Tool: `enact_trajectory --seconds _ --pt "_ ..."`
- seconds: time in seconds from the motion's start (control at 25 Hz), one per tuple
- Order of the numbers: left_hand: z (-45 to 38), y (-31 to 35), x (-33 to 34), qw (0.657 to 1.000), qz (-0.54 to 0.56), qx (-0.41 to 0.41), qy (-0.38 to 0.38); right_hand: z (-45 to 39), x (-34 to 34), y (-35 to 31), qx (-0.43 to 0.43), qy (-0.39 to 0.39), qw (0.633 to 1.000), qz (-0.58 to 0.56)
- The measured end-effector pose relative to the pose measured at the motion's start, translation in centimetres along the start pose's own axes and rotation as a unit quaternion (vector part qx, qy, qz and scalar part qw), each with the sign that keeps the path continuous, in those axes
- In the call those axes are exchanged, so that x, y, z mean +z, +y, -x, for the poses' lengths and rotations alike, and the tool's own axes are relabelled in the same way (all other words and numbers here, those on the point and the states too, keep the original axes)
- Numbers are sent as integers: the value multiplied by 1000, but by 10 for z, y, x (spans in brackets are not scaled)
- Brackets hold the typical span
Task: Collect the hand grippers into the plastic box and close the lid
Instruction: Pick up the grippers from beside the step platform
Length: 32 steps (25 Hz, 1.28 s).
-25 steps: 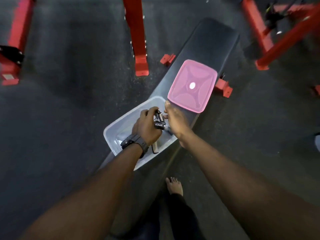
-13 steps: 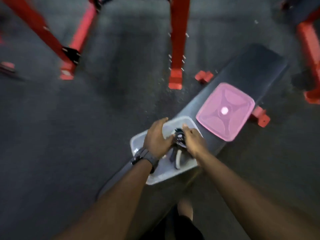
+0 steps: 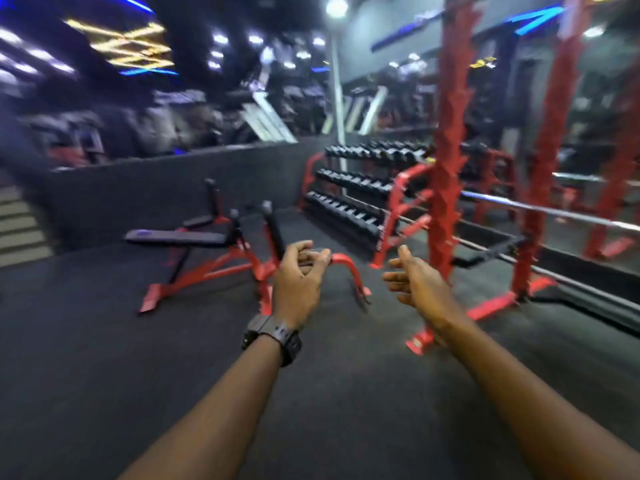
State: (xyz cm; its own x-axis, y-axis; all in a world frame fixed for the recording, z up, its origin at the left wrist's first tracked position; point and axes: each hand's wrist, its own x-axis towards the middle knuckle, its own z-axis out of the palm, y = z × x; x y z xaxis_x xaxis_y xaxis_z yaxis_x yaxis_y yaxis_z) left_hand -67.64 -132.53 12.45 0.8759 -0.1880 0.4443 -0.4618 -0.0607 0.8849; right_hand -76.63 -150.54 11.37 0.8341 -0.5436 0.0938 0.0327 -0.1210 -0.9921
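The head view looks out across the gym, blurred by motion. My left hand (image 3: 299,278), with a dark watch on its wrist, is raised in the air with loosely curled fingers and holds nothing. Raised beside it, my right hand (image 3: 415,282) has relaxed, spread fingers and is empty too. The plastic box, its pink lid and the hand grippers are out of view.
A red-framed adjustable bench (image 3: 207,242) stands ahead on the dark rubber floor (image 3: 104,358). A dumbbell rack (image 3: 353,188) lines the back right. Red power rack posts (image 3: 446,168) and a barbell (image 3: 554,209) stand to the right. Steps (image 3: 17,220) rise at far left.
The view swung up from the bench to the room. Both hands let go of the hand gripper at the box and rose empty into the air; box and lid left the view.
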Motion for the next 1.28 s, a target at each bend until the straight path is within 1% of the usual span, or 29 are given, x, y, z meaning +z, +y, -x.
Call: enact_trajectory --seconds 0.08,0.2,0.32,0.44,0.52,0.68,0.88,1.04,1.16,1.28 --pt "-13 21 -83 998 0 3 70 0 73 -41 -26 -69 997 -20" --pt "-11 43 -196 990 -10 14 139 22 178 -91 -53 -153 985 -53" --pt "7 54 -278 979 -28 0 201 49 257 -113 -55 -218 972 -62" --pt "35 58 -339 964 -29 -35 262 77 318 -125 -64 -284 955 -53" --pt "53 62 -364 956 -35 -45 287 91 343 -134 -78 -305 948 -46" --pt "67 68 -388 949 -47 -38 310 100 371 -134 -90 -332 938 -45" --pt "62 55 -406 943 -51 -55 323 88 388 -124 -80 -328 940 -46" --pt "36 39 -420 946 -44 -46 317 68 417 -118 -69 -319 945 -31" --pt "1 15 -443 952 -43 -41 299 47 457 -118 -74 -313 947 -17" --pt "-37 -11 -476 960 -40 -39 274 23 506 -123 -83 -290 953 -4"
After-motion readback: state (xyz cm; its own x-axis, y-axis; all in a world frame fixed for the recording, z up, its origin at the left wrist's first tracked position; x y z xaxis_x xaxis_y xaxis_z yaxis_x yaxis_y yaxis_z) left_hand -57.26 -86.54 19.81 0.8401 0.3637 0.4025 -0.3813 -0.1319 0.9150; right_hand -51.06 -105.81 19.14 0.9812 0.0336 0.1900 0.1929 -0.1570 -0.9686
